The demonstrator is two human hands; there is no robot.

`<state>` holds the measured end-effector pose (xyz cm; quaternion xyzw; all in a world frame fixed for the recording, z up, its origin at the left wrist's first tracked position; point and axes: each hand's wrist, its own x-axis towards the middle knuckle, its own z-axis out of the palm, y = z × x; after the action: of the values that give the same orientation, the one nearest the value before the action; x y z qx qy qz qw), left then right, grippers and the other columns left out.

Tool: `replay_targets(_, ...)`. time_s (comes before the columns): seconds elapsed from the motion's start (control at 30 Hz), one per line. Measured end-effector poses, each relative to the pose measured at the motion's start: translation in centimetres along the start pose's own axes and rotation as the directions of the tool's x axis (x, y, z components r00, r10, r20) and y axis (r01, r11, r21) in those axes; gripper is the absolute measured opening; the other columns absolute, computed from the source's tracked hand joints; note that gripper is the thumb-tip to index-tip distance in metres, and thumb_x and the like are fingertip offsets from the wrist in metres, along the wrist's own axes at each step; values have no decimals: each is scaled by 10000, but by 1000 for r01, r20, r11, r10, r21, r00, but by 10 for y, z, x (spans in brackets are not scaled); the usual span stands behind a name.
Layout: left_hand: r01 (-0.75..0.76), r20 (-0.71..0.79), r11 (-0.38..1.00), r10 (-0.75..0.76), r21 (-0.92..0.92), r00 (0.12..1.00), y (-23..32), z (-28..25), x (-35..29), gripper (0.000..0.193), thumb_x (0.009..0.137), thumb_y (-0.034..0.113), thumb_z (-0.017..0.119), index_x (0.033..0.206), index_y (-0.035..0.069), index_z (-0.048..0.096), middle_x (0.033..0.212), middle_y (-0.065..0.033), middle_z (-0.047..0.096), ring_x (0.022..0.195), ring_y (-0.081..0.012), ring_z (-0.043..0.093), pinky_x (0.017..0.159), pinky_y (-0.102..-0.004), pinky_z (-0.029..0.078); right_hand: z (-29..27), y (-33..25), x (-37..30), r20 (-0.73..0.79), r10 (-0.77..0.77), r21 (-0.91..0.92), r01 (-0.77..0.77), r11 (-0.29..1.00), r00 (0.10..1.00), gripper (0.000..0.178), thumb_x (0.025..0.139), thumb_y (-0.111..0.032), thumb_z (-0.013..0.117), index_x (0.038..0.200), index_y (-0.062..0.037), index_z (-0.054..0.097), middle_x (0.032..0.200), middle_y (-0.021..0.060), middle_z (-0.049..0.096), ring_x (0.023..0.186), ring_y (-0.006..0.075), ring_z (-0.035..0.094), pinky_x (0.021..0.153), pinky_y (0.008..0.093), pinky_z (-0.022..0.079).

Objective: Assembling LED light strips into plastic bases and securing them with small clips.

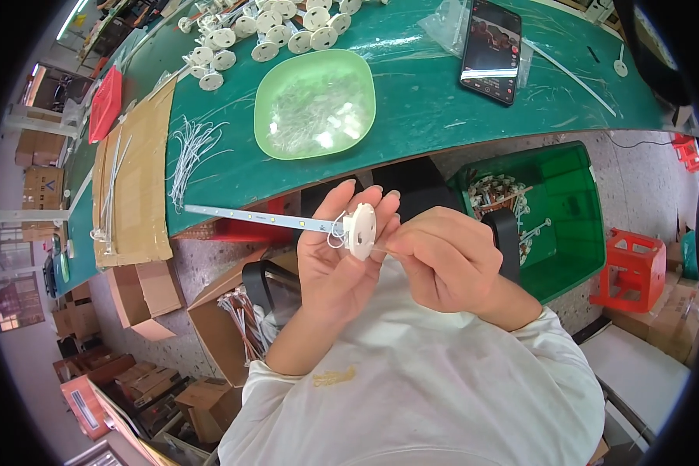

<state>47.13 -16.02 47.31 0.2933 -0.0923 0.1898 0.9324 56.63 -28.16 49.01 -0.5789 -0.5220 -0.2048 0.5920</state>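
Note:
My left hand (324,268) is closed around a white round end cap (360,233), its flat face turned toward my right hand. A narrow LED strip board (276,219) runs from the back of the cap to the left, out over the table edge. Thin white wire (336,231) loops where board and cap meet. The fingertips of my right hand (446,260) are pinched together close against the cap's face. Something thin and pale shows at them, too small to name.
On the green table (412,116) stand a light green bowl (266,93) of small clear pieces, a phone (491,50), white wires (185,159) and several white caps (279,35). Cardboard (144,171) lies at left. A green crate (571,217) and red stool (633,260) are at right.

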Motion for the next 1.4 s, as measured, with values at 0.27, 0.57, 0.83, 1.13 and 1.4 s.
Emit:
replay_targets(0.27,-28,6,999,28,35,1000,-6,-3,-5,574,867,9,692,1385,-24,449,1437,-201,484,1342,-345,475,1094,-459,438,-2,1,-4,24,-39,-35,40,999,999,167,733,137,667,874,57,625,771,139,652,598,246,643,528,303,533)
replay_targets(0.57,-109,-46,943,129,314,991,-11,-13,-18,571,817,41,757,1317,-73,506,1347,-242,547,1196,-340,599,1032,-470,476,7,5,-8,-22,-176,-141,171,975,984,262,626,123,600,874,60,659,774,131,648,589,238,626,529,309,542)
replay_targets(0.83,6,-137,892,63,453,989,2,-5,-10,498,834,4,725,1284,-98,537,1281,-221,598,1145,-279,626,990,-399,500,2,6,-10,64,154,120,-160,980,986,190,683,120,650,859,52,665,747,114,657,551,225,616,531,274,522)
replay_targets(1.13,-45,31,42,296,998,955,11,-6,19,301,632,109,885,858,-6,723,805,-67,678,653,-107,644,563,-229,506,-26,3,-12,91,529,182,-537,824,844,213,806,120,663,1006,49,662,1000,130,658,796,129,638,630,218,524)
replay_targets(1.4,-127,282,-465,280,876,917,13,4,15,304,559,112,861,804,22,705,754,-39,649,530,-125,585,485,-236,473,-11,-7,-6,190,524,63,-543,837,830,140,760,88,720,882,23,695,901,83,665,690,97,614,567,197,490)
